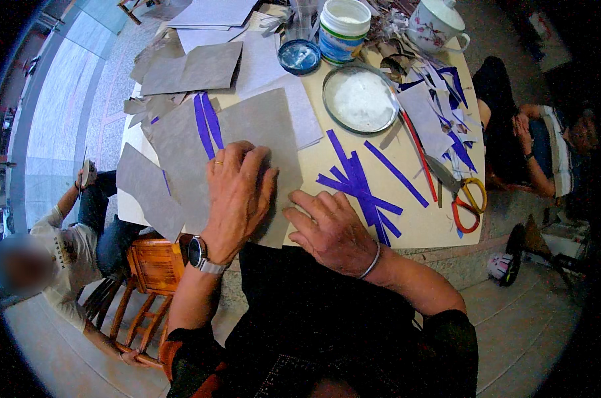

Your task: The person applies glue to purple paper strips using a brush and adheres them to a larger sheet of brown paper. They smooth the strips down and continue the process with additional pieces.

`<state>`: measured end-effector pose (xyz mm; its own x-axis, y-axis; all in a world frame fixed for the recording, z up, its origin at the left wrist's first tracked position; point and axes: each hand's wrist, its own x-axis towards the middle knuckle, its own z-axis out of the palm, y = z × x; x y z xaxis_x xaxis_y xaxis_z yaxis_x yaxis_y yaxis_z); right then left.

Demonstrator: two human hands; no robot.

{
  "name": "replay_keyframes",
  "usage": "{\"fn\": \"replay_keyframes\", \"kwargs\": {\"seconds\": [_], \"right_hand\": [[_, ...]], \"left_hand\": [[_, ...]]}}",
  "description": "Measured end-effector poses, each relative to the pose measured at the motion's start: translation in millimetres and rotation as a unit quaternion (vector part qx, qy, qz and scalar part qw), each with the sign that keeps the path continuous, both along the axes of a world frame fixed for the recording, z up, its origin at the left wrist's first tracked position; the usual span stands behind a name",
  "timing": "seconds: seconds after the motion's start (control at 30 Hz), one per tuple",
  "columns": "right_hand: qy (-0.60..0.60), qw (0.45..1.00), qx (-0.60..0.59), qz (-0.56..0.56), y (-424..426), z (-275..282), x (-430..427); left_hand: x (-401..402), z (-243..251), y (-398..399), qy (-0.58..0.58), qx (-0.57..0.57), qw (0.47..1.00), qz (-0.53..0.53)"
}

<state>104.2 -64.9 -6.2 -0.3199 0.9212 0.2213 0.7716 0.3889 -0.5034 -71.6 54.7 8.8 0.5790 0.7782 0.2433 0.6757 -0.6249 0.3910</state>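
Observation:
My left hand (238, 194) lies with its fingers bent on a large grey paper sheet (263, 119), by the lower ends of two purple paper strips (206, 124). At the sheet's right edge rests my right hand (330, 226), its fingers curled; whether it pinches the paper is not clear. Right of it, several purple strips (357, 184) lie crossed in a pile, one single strip (396, 174) beside them. Behind these stands a round dish of white paste (360, 99). A red stick (420, 154) leans from its rim, near scissors (462, 191) with red and yellow handles.
A white tub (344, 30), its blue lid (299, 55) and a lidded floral cup (437, 27) stand at the back. Paper scraps (430, 114) cover the right side, grey sheets (191, 69) the back left. People sit left and right; a wooden chair (156, 263) stands at left.

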Motion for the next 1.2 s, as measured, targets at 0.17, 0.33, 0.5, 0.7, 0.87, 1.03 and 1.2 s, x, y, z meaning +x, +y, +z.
{"fn": "replay_keyframes", "kwargs": {"seconds": [0.17,0.33,0.5,0.7,0.87,1.03,1.2], "right_hand": [[0.016,1.000,-0.012,0.003,0.8,0.9,0.8],[0.022,1.000,-0.009,0.003,1.3,1.6,0.7],[0.015,1.000,-0.011,0.001,1.0,-0.8,0.8],[0.019,1.000,-0.008,0.003,1.1,0.6,1.7],[0.024,1.000,-0.003,0.008,1.5,0.2,2.2],[0.019,1.000,-0.008,0.005,1.5,-1.4,1.8],[0.025,1.000,0.003,0.006,1.7,-1.3,2.4]], "left_hand": [[1.2,-1.8,3.1,0.007,0.019,1.000,-0.004],[4.2,1.7,5.5,-0.002,0.014,1.000,-0.019],[9.2,-0.1,9.1,-0.014,-0.007,0.999,-0.044],[13.0,-3.8,21.0,-0.049,-0.046,0.994,-0.083],[11.9,-5.7,30.0,-0.048,-0.017,0.998,-0.042],[19.0,-7.4,28.7,-0.050,-0.035,0.996,-0.067],[20.7,-3.4,31.2,-0.050,-0.057,0.993,-0.093]]}}
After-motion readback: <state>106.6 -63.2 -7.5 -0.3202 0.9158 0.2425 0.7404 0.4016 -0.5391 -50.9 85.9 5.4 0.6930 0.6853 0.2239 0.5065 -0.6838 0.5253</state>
